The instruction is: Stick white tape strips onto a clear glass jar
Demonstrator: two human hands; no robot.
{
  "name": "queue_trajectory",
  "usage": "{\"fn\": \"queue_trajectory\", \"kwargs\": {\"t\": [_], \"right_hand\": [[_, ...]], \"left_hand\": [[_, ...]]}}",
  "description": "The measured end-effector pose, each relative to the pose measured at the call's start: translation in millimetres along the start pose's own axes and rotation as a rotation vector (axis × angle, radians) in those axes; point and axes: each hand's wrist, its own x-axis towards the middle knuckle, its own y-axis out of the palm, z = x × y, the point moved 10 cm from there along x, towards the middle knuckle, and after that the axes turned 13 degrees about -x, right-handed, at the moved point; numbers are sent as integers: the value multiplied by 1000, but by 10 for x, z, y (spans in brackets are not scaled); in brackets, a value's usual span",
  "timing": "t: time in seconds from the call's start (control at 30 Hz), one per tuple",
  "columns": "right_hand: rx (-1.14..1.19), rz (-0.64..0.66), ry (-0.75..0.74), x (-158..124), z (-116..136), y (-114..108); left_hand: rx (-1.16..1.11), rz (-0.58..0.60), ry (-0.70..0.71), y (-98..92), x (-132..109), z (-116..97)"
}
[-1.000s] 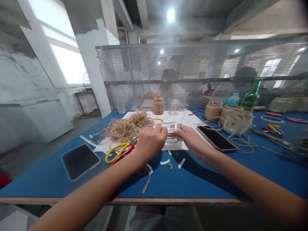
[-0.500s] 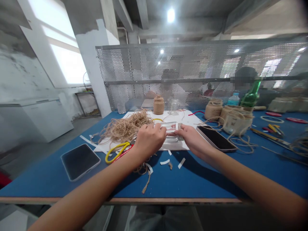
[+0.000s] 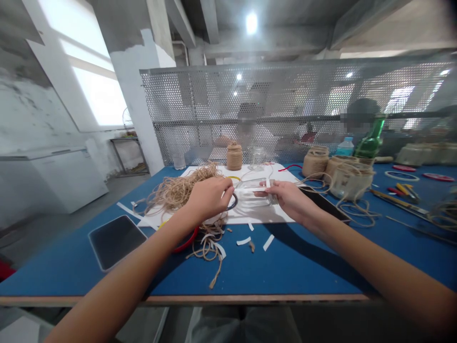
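A clear glass jar (image 3: pixel 252 197) lies on its side over the white paper, its neck toward the right. Fingers of my right hand (image 3: pixel 291 197) are closed around the neck end. A thin white strip (image 3: pixel 248 190) runs from that end across to my left hand (image 3: pixel 210 195), whose thumb and fingers pinch it. Just below the left fingertips shows a dark curved ring (image 3: pixel 233 202); whether the hand holds it too is unclear. A heap of jute twine (image 3: pixel 185 188) sits behind the left hand. Under the left wrist, a red handle (image 3: pixel 187 242) partly shows.
One twine-wrapped jar (image 3: pixel 234 156) stands at the back, with others (image 3: pixel 315 161) to the right near a green bottle (image 3: pixel 371 138). Phones lie at left (image 3: pixel 116 242) and right (image 3: pixel 323 202). White scraps (image 3: pixel 243 241) dot the blue table (image 3: pixel 285 281). A perforated metal screen (image 3: pixel 210 105) stands behind.
My left hand has moved left, away from the jar, and the white strip now stretches between the two. My right hand stays on the jar's neck, shifted slightly right.
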Motion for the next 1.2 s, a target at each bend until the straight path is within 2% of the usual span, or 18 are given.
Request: {"fn": "queue_trajectory", "kwargs": {"t": [0.1, 0.33, 0.5, 0.7, 1.03, 1.2], "right_hand": [[-19, -12, -35, 22, 51, -62], [9, -50, -69, 9, 131, -100], [34, -34, -21, -35, 130, -48], [46, -17, -47, -52, 173, -10], [34, 8, -121, -106, 319, -2], [109, 59, -127, -133, 352, 37]], "left_hand": [[-73, -27, -35, -62, 21, 73], [64, -120, -85, -136, 18, 134], [125, -124, -49, -86, 54, 169], [66, -69, -146, 30, 65, 327], [127, -172, -98, -142, 22, 213], [49, -235, -95, -210, 1, 204]]}}
